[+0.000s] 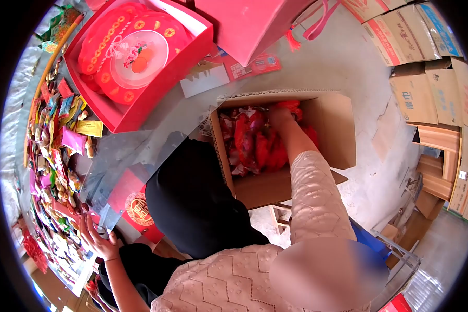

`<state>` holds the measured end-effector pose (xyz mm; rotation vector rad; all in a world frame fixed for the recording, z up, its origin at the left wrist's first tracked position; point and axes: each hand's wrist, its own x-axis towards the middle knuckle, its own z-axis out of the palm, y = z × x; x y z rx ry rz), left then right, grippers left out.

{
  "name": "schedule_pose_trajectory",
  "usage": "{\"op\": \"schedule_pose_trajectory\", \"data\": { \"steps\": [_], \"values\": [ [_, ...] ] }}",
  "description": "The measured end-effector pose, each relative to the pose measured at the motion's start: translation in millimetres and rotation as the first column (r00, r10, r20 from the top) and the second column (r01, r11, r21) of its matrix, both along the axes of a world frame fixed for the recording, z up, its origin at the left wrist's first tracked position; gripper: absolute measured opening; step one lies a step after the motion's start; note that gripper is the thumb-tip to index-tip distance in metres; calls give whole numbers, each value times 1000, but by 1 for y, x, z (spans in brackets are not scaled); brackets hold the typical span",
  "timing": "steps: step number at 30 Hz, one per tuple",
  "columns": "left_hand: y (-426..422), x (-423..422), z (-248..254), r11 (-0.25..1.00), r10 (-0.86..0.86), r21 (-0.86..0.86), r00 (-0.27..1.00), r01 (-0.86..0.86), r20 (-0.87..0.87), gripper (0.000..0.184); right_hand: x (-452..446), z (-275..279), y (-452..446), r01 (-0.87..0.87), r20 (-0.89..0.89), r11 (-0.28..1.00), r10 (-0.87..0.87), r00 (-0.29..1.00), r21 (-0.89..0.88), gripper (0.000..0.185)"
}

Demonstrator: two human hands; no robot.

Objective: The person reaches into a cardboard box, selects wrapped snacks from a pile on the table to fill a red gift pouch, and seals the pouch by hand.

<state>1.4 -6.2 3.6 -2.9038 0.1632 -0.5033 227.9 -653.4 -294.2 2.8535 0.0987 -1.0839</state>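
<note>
My right hand [281,118] reaches down into an open cardboard box [335,130], among red bags [257,138] with shiny wrapping. Its fingers are hidden by the red bags, so whether it grips one cannot be made out. At the lower left, my left hand [96,240] is open with its fingers apart and nothing in it. It rests at the near edge of a long heap of small wrapped sweets and snacks [52,151]. A red box with a round gold emblem [139,209] lies between that hand and my knee.
An open red gift box [164,99] holding a red bag and a round clear lid stands at the upper left. Beside it is a large red box [244,28]. Stacked cartons [426,93] line the right. A wooden stick [49,65] borders the heap.
</note>
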Motion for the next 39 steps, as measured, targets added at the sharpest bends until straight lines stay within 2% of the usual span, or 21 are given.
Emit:
{"op": "schedule_pose_trajectory", "data": {
  "steps": [3, 6, 9, 10, 12, 13, 14, 15, 17, 18, 21, 24, 27, 30, 33, 36, 39],
  "values": [
    [-1, 1, 0, 1000, 1, 3, 1000, -1, -1, 83, 7, -31, -14, 90, 229, 996, -88, 969, 1, 32],
    [-5, 2, 3, 1000, 5, 3, 1000, -5, 9, 83, 3, 7, -19, 78, 21, 989, -76, 997, -126, 32],
    [-4, 2, 0, 1000, 7, -13, 1000, -7, 3, 85, -11, 32, -25, -174, 22, 936, 190, 981, -306, 31],
    [-4, 2, 0, 1000, 5, -17, 1000, -5, 2, 85, -19, 41, -29, -299, 123, 908, 347, 930, -294, 33],
    [-4, 2, 2, 1000, 7, -17, 1000, -7, 0, 87, -36, 60, -36, -529, 317, 790, 610, 726, -310, 37],
    [-3, 1, 1, 1000, 11, -17, 1000, -11, 3, 87, -43, 68, -33, -478, 352, 874, 477, 806, -88, 38],
    [-2, 0, 0, 1000, 15, -16, 1000, -15, 5, 87, -48, 75, -26, -400, 351, 906, 333, 875, 139, 39],
    [-1, -1, -1, 1000, 20, -15, 1000, -20, 8, 88, -50, 80, -19, -301, 317, 884, 188, 930, 358, 40],
    [1, -2, -2, 1000, 27, -10, 1000, -27, 9, 88, -48, 85, -5, -45, 62, 882, 19, 998, 468, 41],
    [2, -3, -2, 999, 33, -6, 999, -33, 10, 88, -47, 86, 0, 88, -74, 862, -59, 996, 498, 42],
    [2, -2, -2, 1000, 22, -2, 1000, -22, 14, 88, -48, 37, -3, 179, -161, 864, -116, 980, 470, 33],
    [1, -3, -2, 1000, 23, -1, 1000, -22, 19, 87, -73, -29, -20, -251, 79, 890, 239, 968, 381, 36],
    [2, -3, -5, 999, 29, -25, 999, -29, 25, 87, -111, -3, -22, -325, 319, 839, 193, 928, 437, 46],
    [5, -4, -6, 1000, 17, 3, 1000, -17, 24, 85, -118, 12, -17, -17, 92, 845, -38, 995, 535, 59],
    [7, -5, -5, 1000, 12, -3, 1000, -12, 17, 82, -98, 28, -3, 139, -156, 892, -78, 985, 430, 59],
    [5, -4, -3, 1000, -9, -3, 1000, 9, 18, 77, -85, 44, 0, 17, -139, 925, 39, 989, 380, 61],
    [6, -5, -5, 1000, 2, -13, 1000, -1, 24, 78, -72, 49, -3, 35, -32, 824, -21, 999, 565, 57]
  ]
}}
